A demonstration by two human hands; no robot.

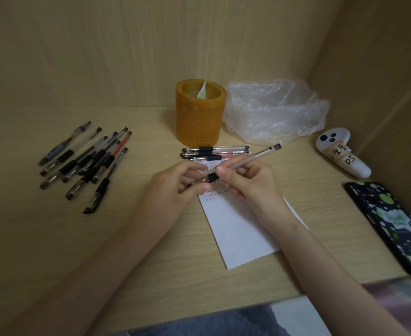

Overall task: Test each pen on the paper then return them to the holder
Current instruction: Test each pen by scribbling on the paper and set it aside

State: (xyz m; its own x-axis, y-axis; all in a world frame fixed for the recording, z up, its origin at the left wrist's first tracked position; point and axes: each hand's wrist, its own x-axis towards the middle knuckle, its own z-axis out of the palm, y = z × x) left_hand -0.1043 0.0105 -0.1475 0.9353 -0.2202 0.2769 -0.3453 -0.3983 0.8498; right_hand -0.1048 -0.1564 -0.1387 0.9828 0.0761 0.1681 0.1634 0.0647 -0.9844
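Note:
My right hand grips a clear pen by its barrel, its black end pointing up and right. My left hand pinches the same pen's tip end near the black grip; whether it holds a cap is hidden by the fingers. Both hands hover over a white sheet of paper with small marks along its top. An orange round holder stands behind the paper. Three pens lie side by side between holder and paper. A pile of several pens lies at the left.
A crumpled clear plastic bag sits right of the holder. A white controller with labels lies at the right, and a black phone with green spots near the right edge. Wooden walls close in the back and right side of the desk.

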